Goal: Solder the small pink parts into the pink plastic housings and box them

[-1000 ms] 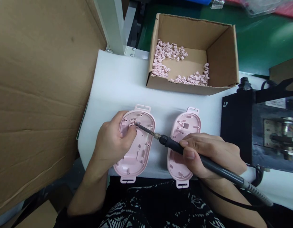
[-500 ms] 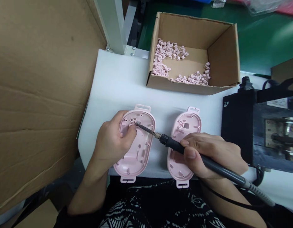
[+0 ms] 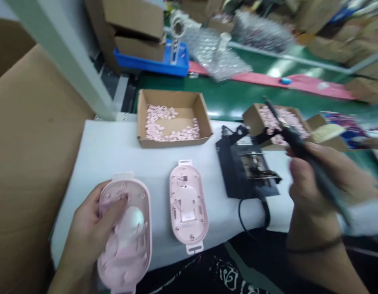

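Observation:
My left hand [image 3: 91, 228] grips a pink oval plastic shell [image 3: 130, 261] by its left side, its thumb pressed on the small parts near the top inside. In my right hand [image 3: 323, 183], smeared by motion, is a soldering iron [image 3: 296, 141], its tip pointing up and left, well apart from the shell. A second pink shell [image 3: 187, 204] lies open side up on the white mat, between my left hand and a black device [image 3: 241, 171] with a metal mechanism on top. What lies under my left thumb is hidden.
A cardboard box [image 3: 173, 143] of small pink parts stands behind the shells. Another box [image 3: 253, 118] of pink pieces sits at the right, behind the iron. A metal post [image 3: 66, 61] and a large cardboard sheet [image 3: 32, 163] bound the left. A blue tray [image 3: 146, 63] is farther back.
The soldering iron has left the first shell and moved up and right in my right hand. My left hand still holds that shell, now lifted nearer. The view has swung up and right.

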`<state>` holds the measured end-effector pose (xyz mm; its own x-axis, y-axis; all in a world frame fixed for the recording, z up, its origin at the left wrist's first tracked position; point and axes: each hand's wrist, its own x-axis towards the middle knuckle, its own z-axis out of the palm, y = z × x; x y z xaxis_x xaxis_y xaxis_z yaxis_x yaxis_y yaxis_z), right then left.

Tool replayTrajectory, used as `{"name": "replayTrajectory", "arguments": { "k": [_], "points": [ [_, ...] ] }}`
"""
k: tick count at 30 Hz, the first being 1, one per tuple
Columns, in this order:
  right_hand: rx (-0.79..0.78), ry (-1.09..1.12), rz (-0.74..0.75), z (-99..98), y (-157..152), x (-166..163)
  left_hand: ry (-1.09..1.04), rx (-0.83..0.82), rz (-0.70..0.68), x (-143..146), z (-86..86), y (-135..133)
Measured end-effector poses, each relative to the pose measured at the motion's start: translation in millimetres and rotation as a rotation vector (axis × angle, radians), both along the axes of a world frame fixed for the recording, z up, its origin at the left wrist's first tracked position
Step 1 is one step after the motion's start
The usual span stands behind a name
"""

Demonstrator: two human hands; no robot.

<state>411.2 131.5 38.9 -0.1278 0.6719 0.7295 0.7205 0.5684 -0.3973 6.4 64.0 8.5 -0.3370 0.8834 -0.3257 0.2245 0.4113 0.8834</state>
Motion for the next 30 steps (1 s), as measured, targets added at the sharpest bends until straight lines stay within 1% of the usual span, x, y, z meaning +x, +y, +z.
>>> {"name": "replayTrajectory", "arguments": {
  "k": [1, 2, 4, 6, 7, 8, 10, 12, 13, 15, 16, 17, 18, 19, 20, 21, 23, 24, 25, 27, 28, 30],
  "points": [
    [0.05, -0.128, -0.042, 3.0, 8.2, 17.1, -0.082, -0.012, 0.007, 8.2, 2.0, 1.5],
    [0.072, -0.262, -0.055, 4.3, 16.3, 32.8, -0.16, -0.021, -0.007, 18.9, 3.7, 3.7],
    [0.038, -0.472, 0.014, 1.8, 31.2, 58.5, -0.297, -0.022, -0.095, 45.1, 5.5, 9.3],
    [-0.011, -0.54, 0.117, -5.6, 42.4, 75.7, -0.409, -0.027, -0.166, 69.8, 4.8, 15.7],
    [-0.027, -0.555, 0.144, -9.7, 46.0, 81.6, -0.467, -0.032, -0.163, 78.6, 3.5, 18.8],
    [-0.047, -0.567, 0.161, -13.2, 47.8, 86.2, -0.522, -0.032, -0.127, 83.9, 2.0, 21.3],
    [-0.07, -0.567, 0.17, -16.2, 44.2, 92.5, -0.593, -0.003, 0.004, 84.3, -1.0, 23.7],
    [-0.079, -0.528, 0.137, -13.0, 28.2, 93.7, -0.616, 0.04, 0.128, 75.0, -3.0, 21.9],
    [-0.069, -0.482, 0.102, -9.6, 14.8, 90.8, -0.611, 0.052, 0.177, 69.2, -3.8, 19.8],
    [-0.008, -0.326, 0.013, -2.6, -21.4, 73.5, -0.587, 0.05, 0.255, 59.7, -5.4, 14.5],
    [0.03, -0.214, -0.014, -0.6, -42.0, 58.1, -0.571, 0.039, 0.28, 57.2, -6.4, 11.8],
    [0.061, -0.111, 0.003, -0.8, -62.1, 38.2, -0.557, 0.029, 0.293, 56.7, -7.5, 9.3],
    [0.004, 0.074, 0.164, -3.6, -79.8, 14.7, -0.546, 0.023, 0.293, 58.0, -8.5, 7.3],
    [-0.156, 0.13, 0.373, -9.3, -93.6, -11.1, -0.539, 0.02, 0.283, 60.8, -9.2, 5.7],
    [-0.244, 0.07, 0.498, -17.7, -102.5, -37.7, -0.543, 0.021, 0.261, 64.9, -9.7, 4.8],
    [-0.309, -0.001, 0.472, -28.1, -106.1, -63.2, -0.56, 0.024, 0.228, 69.6, -9.6, 4.5],
    [-0.504, -0.041, 0.235, -50.9, -100.8, -105.3, -0.605, 0.032, 0.147, 79.8, -8.1, 5.4],
    [-0.575, -0.05, 0.177, -60.9, -94.6, -120.2, -0.621, 0.032, 0.108, 84.7, -6.5, 6.1],
    [-0.628, -0.035, 0.155, -68.8, -88.0, -130.4, -0.63, 0.028, 0.075, 89.4, -4.3, 6.3],
    [-0.662, 0.083, 0.245, -75.5, -78.0, -137.5, -0.629, 0.027, 0.042, 98.9, 2.1, 4.1],
    [-0.655, 0.199, 0.305, -74.0, -75.7, -135.0, -0.634, 0.035, 0.027, 104.0, 6.2, 1.4],
    [-0.621, 0.506, 0.413, -61.7, -76.1, -120.6, -0.651, 0.064, -0.006, 116.3, 16.1, -5.6]
  ]
}}
